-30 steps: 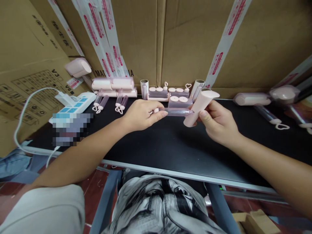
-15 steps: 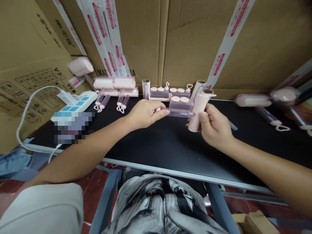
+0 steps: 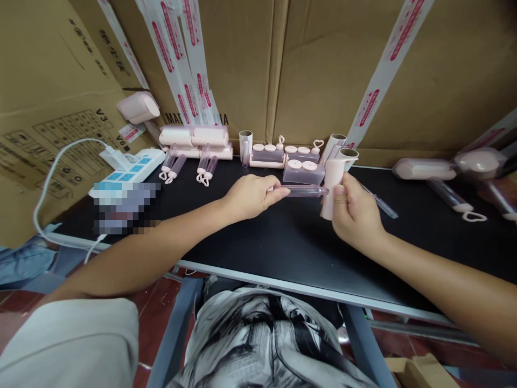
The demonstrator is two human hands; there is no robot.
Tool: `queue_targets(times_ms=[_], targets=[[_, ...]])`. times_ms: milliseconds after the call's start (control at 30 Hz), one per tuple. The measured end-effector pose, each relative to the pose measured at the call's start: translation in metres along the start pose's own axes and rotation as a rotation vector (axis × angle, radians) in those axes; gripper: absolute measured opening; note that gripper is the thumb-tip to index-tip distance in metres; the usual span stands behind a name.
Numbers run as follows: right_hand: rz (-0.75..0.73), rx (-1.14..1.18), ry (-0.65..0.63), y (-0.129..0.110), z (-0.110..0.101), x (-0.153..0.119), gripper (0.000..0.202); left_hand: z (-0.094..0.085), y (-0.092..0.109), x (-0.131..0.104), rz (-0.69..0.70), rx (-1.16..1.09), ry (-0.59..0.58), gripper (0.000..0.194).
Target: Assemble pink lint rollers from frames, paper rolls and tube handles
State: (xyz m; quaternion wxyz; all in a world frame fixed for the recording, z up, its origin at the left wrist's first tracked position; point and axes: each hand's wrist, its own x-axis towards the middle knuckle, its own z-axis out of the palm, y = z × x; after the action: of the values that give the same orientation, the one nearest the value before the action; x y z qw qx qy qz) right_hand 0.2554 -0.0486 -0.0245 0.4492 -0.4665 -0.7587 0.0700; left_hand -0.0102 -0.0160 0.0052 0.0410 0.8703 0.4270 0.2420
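Observation:
My left hand is closed on the end of a clear pinkish tube, held level. The tube's far tip meets the side of a pale pink cylinder. My right hand wraps round that cylinder, which stands nearly upright with its open end up. Behind them, pink-lidded boxes and a heart-topped piece stand by the cardboard. Whether the tip sits inside the cylinder's wall or only touches it, I cannot tell.
Pink rollers with heart-ended handles lie at the back left, beside a white power strip. More wrapped pink pieces lie at the right. A small clear part is right of my right hand.
The view has shifted slightly. My left hand and the tube are a little lower and further right, and the cylinder has turned a little in my right hand.

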Motion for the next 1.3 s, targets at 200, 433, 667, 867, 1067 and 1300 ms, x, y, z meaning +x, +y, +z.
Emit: queue_targets(times_ms=[200,433,667,867,1067,1300], targets=[[-0.012,-0.037,-0.012,-0.001,0.002,0.001,0.037,0.004,0.002,-0.001,-0.050,0.008,-0.045,0.052],[0.028,-0.085,-0.062,0.004,0.007,0.003,0.032,0.006,-0.003,0.000,-0.062,0.090,-0.182,0.055],[0.018,-0.144,-0.248,0.009,-0.002,0.016,0.032,-0.004,-0.039,0.013,0.135,0.048,-0.346,0.050],[-0.002,-0.387,-0.439,0.026,-0.011,0.022,0.036,0.000,-0.058,0.015,0.111,0.043,-0.374,0.048],[-0.035,-0.474,-0.519,0.026,-0.006,0.024,0.045,0.000,-0.057,0.025,0.128,0.092,-0.398,0.041],[-0.102,-0.394,-0.411,0.024,-0.014,0.031,0.036,-0.012,-0.049,0.041,0.108,0.163,-0.455,0.043]])
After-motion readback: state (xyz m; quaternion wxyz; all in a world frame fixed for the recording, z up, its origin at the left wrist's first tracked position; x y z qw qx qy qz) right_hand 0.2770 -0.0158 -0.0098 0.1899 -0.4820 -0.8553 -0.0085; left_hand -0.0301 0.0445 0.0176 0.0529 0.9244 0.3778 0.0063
